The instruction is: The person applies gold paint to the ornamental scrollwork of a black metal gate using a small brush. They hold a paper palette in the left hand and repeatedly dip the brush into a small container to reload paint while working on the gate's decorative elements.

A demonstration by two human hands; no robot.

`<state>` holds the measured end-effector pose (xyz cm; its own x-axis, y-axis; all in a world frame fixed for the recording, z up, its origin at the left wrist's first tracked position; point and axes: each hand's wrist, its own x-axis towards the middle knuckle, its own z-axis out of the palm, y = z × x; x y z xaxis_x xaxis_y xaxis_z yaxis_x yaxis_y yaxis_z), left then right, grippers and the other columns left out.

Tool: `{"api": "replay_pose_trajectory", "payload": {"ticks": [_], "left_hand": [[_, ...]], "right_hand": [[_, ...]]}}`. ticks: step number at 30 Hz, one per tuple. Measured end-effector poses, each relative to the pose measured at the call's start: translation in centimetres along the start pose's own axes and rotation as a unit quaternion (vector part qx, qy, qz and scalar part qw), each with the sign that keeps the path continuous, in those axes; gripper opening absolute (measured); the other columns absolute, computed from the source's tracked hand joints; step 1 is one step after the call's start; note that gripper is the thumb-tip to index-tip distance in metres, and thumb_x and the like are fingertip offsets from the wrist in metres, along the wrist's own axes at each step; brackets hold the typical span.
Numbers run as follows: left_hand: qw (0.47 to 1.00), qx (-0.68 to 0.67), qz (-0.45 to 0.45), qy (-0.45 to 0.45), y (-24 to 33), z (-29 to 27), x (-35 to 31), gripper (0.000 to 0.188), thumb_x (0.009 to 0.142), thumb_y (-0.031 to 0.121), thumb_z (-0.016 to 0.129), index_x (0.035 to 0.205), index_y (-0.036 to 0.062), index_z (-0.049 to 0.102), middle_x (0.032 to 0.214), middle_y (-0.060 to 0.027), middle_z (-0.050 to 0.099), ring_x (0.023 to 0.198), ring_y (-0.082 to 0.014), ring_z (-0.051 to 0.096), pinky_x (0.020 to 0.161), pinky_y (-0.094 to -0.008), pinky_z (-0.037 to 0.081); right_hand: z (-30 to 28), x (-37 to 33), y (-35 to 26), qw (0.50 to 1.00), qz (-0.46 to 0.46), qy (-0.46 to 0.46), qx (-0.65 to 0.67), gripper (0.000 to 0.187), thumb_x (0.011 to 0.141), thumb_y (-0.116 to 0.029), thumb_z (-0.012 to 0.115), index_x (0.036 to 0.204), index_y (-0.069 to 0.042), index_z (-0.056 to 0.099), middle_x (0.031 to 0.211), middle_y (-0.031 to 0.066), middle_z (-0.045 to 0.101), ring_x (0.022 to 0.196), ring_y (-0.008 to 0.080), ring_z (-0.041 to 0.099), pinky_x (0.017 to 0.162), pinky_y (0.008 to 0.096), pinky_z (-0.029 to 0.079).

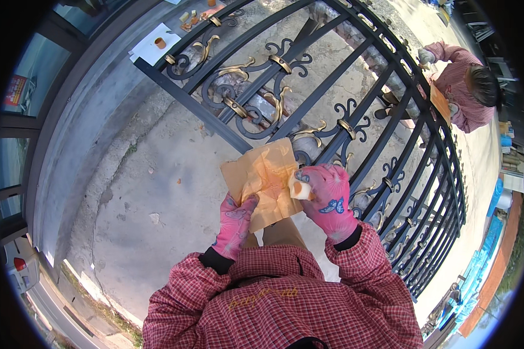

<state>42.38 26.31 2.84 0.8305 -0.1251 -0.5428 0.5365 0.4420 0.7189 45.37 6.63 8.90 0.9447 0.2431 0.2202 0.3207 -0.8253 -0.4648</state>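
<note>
My left hand, in a pink patterned glove, pinches the lower left edge of a creased brown sheet of paper between thumb and fingers. Orange-gold smears mark the middle of the sheet. In my right hand, gloved the same way, is a small white sponge piece with an orange-gold stain on its face. It is at the right edge of the paper; whether they touch, I cannot tell. Just beyond both hands is a black metal fence panel with scrolls and collars, several coloured gold.
Another person in a red checked top bends over the panel's far right side. A white sheet bearing a small orange-brown cup lies at the upper left. Dark-framed windows line the left. Blue-wrapped bundles lie at right.
</note>
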Motion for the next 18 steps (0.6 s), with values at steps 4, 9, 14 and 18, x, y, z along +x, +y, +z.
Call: {"api": "replay_pose_trajectory", "payload": {"ticks": [4, 9, 14, 18], "left_hand": [[0.999, 0.02, 0.028, 0.007, -0.6, -0.4, -0.1, 0.033, 0.09, 0.003, 0.055, 0.121, 0.0008, 0.048, 0.11, -0.0077, 0.059, 0.093, -0.0154, 0.061, 0.08, -0.0279, 0.052], [0.994, -0.045, 0.01, 0.095, -0.2, -1.7, -0.3, 0.031, 0.09, 0.003, 0.054, 0.121, 0.0008, 0.049, 0.109, -0.0059, 0.06, 0.091, -0.0128, 0.06, 0.079, -0.0261, 0.051], [0.987, -0.068, 0.008, 0.148, 0.1, -1.9, -0.5, 0.03, 0.09, 0.002, 0.054, 0.12, 0.0006, 0.049, 0.108, -0.007, 0.06, 0.089, -0.0143, 0.061, 0.077, -0.0269, 0.052], [0.982, -0.048, 0.021, 0.184, -0.1, -2.2, -0.6, 0.033, 0.088, 0.004, 0.056, 0.12, 0.0016, 0.049, 0.107, -0.006, 0.059, 0.091, -0.0174, 0.061, 0.079, -0.0305, 0.053]], "right_hand": [[1.1, 0.4, 1.0, 0.997, -0.008, -0.081, 0.003, 0.042, 0.055, -0.012, 0.073, 0.094, -0.014, 0.059, 0.089, 0.0043, 0.062, 0.087, 0.0252, 0.057, 0.083, 0.0379, 0.038], [2.1, 1.9, 9.0, 0.99, 0.127, 0.042, 0.035, 0.036, 0.057, -0.006, 0.074, 0.092, -0.008, 0.062, 0.082, 0.0118, 0.064, 0.077, 0.0335, 0.06, 0.07, 0.0401, 0.046], [6.7, 3.0, 12.4, 0.996, 0.052, 0.063, 0.027, 0.035, 0.058, -0.006, 0.071, 0.093, -0.009, 0.063, 0.082, 0.0108, 0.064, 0.077, 0.0328, 0.06, 0.069, 0.0394, 0.047], [8.0, 3.2, 13.6, 0.995, 0.067, 0.063, -0.047, 0.031, 0.058, -0.007, 0.068, 0.089, -0.01, 0.064, 0.084, 0.0082, 0.064, 0.084, 0.0303, 0.059, 0.075, 0.038, 0.045]]}}
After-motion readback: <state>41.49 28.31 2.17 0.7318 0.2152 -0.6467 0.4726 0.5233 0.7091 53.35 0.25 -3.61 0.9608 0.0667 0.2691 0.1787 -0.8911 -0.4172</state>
